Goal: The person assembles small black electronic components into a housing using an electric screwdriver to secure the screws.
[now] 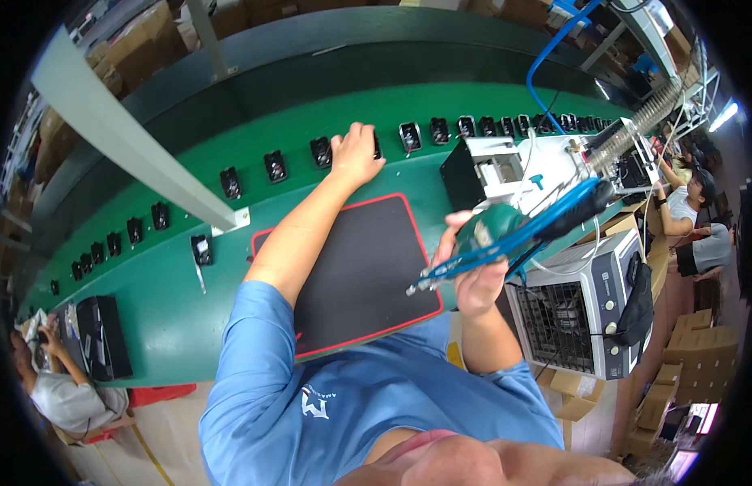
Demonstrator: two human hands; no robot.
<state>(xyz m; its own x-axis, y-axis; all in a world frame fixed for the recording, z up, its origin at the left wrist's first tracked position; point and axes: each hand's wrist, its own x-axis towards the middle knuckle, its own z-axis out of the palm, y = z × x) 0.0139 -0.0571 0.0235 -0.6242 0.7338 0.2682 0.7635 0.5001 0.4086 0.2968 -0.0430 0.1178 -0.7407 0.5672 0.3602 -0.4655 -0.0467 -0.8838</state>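
Reaching over a green flat-topped bench (161,304) with the left hand (357,156), gripping a long blue-and-black tool (514,243) in the right hand (477,285).
Left fingers curl over a small black rectangular part (377,148) in a row of similar ones; whether they pinch it, I cannot tell. Right fingers wrap the tool, its metal tip overlapping the red-bordered black mat (352,267) in view.
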